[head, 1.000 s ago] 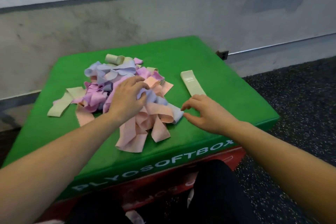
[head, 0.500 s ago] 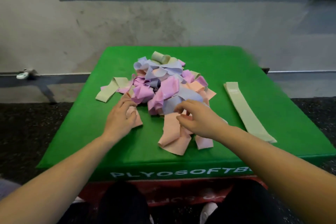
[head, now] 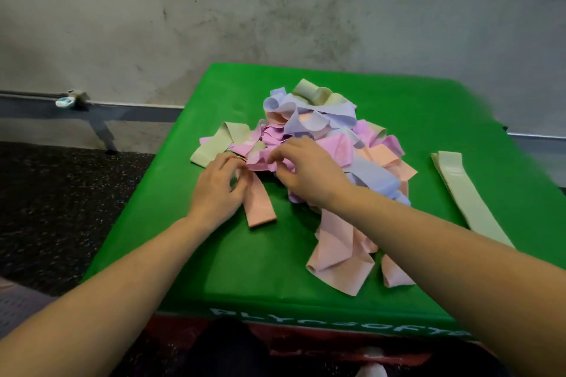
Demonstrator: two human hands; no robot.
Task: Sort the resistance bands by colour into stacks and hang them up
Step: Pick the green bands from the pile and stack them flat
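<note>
Left hand (head: 219, 185), fingers curled, pinches one peach band (head: 258, 203) lying flat on the green box (head: 214, 254). Right hand (head: 306, 170), fingers curled, pinches a pink band (head: 260, 164) at the pile's (head: 324, 144) near-left edge. Pile uncountable. One sage stack (head: 462, 193) lies apart, right. Both forearms extended forward.

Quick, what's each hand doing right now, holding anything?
Left hand: fingers curled, pinching the peach band.
Right hand: fingers curled into the band pile, pinching a pink band.
</note>
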